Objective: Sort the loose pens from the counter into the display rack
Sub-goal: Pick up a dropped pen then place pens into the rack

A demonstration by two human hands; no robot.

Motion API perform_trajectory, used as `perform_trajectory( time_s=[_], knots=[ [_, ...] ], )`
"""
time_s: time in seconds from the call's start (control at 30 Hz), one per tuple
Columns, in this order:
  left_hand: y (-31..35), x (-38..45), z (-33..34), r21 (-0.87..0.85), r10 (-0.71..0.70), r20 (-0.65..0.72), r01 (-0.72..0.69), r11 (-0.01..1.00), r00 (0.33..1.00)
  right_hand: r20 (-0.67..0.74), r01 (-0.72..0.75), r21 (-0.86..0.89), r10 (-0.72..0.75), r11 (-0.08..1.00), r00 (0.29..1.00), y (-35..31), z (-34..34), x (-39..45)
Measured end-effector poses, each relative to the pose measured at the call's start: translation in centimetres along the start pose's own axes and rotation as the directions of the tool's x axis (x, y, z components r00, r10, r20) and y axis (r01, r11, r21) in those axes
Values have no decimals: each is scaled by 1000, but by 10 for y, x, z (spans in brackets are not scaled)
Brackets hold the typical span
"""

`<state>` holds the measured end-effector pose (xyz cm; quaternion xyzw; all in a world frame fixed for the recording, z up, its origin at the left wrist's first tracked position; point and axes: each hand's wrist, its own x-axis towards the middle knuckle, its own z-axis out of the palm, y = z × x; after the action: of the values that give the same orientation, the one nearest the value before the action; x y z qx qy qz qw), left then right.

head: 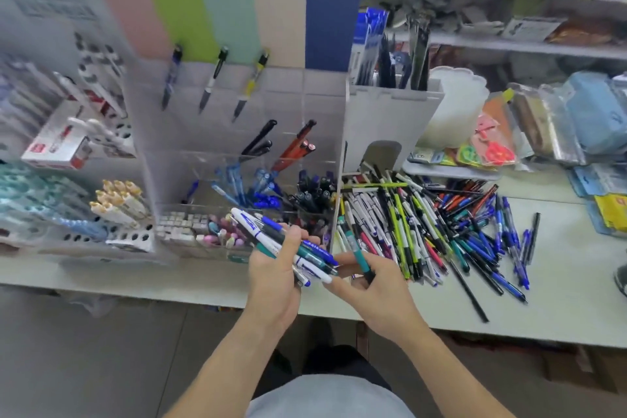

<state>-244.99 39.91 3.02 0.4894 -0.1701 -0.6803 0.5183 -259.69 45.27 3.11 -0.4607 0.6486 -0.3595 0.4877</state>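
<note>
- Head view: left hand grips a bundle of matching pens, likely gathered for one slot of the rack just behind.
- Right hand pinches a teal pen, seemingly to add it.
- Most loose pens lie in a pile on the counter, right of the rack.

A heap of loose pens lies on the pale counter just right of the rack — blue, black, white, green and red barrels crossing at all angles. A bundle of blue, teal and white pens sits tilted in a fist, and one teal pen is pinched beside it. The clear rack's compartments hold upright pens — blue, black, red.
</note>
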Motion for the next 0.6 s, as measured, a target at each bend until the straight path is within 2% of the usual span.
perform_trajectory(
  time_s=[0.13,0.23,0.3,0.37,0.47,0.6],
  knots=[
    [18,25,-10,29,-22,-30,23,999,999,-104,35,21,-33,999,994,-15,21,16],
    [35,37,-16,57,-41,-15,42,998,999,-163,126,-103,-142,987,976,-24,37,28],
    [49,43,-19,71,-50,18,49,996,999,-141,227,-226,-262,947,955,-28,48,34],
    [61,51,-26,90,-44,18,42,995,999,-157,276,-247,-320,929,934,-31,58,41],
    [77,60,-35,151,-82,22,78,985,996,-240,249,-138,-276,959,931,-51,69,47],
    [89,59,-44,229,-265,112,235,945,958,-379,188,218,-94,958,920,-66,71,50]
  ],
)
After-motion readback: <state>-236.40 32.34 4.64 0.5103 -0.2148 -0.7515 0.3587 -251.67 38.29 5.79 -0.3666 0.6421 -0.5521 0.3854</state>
